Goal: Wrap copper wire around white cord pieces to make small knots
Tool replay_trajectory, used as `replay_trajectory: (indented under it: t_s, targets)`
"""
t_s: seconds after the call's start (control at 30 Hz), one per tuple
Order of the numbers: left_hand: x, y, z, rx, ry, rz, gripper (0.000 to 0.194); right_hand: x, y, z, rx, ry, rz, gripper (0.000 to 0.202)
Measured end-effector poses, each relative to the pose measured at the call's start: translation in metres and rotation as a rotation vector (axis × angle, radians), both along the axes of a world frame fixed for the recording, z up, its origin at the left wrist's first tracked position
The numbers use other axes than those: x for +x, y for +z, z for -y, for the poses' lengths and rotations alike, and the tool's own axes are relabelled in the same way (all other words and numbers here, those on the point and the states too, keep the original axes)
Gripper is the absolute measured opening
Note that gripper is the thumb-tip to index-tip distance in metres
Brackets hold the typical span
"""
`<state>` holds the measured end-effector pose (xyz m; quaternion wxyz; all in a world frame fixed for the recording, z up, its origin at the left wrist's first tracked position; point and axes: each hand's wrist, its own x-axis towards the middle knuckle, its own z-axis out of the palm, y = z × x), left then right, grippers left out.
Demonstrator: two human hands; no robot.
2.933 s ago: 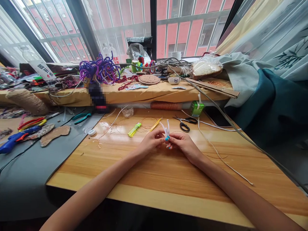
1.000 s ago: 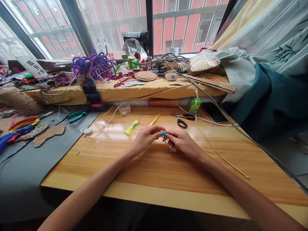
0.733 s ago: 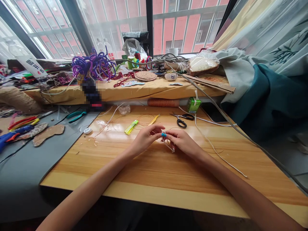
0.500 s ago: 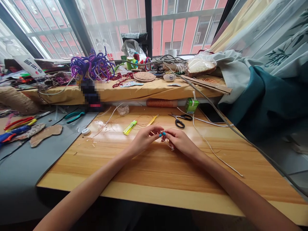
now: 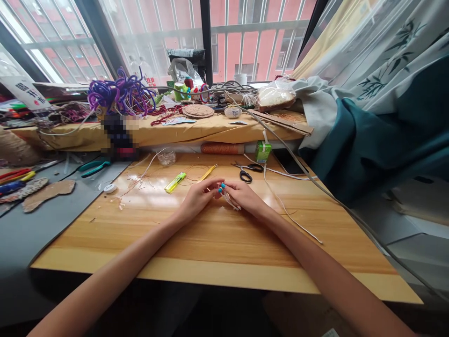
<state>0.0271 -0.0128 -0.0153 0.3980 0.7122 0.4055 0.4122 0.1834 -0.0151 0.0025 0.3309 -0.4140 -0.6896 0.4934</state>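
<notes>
My left hand (image 5: 199,196) and my right hand (image 5: 243,196) meet over the middle of the wooden table, fingertips pinched close together. Between them is a small bundle of whitish strands (image 5: 230,201), whose loose ends hang below my right fingers. What exactly it is I cannot make out, and the pinched part is hidden. Bright blue nails show on both thumbs. Just beyond my hands lie a yellow-green lighter (image 5: 175,182), yellow tweezers (image 5: 208,172) and black-handled scissors (image 5: 246,176) with spread blades.
A white cord (image 5: 280,201) trails over the table (image 5: 196,255) on the right, near a green carton (image 5: 263,151) and a dark phone (image 5: 288,161). A clear round container (image 5: 166,157) stands at the back left. A grey cable (image 5: 326,189) crosses the right side. Pliers (image 5: 94,167) lie left.
The view has swung to the right, so everything appears shifted left. My fingers have changed position slightly, and more of the whitish strands shows below my right hand.
</notes>
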Motion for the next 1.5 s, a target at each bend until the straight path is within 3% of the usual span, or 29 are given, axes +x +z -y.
replay_trajectory:
  t_s: [0.2, 0.47, 0.67, 1.1, 1.5]
  targets:
    - [-0.002, 0.005, 0.003, -0.030, 0.128, -0.019, 0.029, 0.006, 0.008, 0.001, -0.127, 0.228, -0.069, 0.020]
    - [-0.008, 0.005, 0.002, -0.161, 0.105, 0.123, 0.031, 0.002, -0.006, -0.005, -0.126, 0.091, -0.097, 0.027]
    - [-0.007, 0.002, 0.001, -0.238, 0.090, 0.198, 0.029, 0.002, -0.006, -0.005, -0.142, 0.036, -0.132, 0.026]
    - [-0.009, 0.002, -0.002, -0.351, 0.002, 0.275, 0.023, 0.005, -0.004, -0.005, -0.069, 0.048, -0.007, 0.024]
    - [-0.005, 0.006, 0.001, -0.336, -0.003, 0.262, 0.022, 0.002, -0.004, -0.003, -0.072, 0.125, -0.002, 0.026]
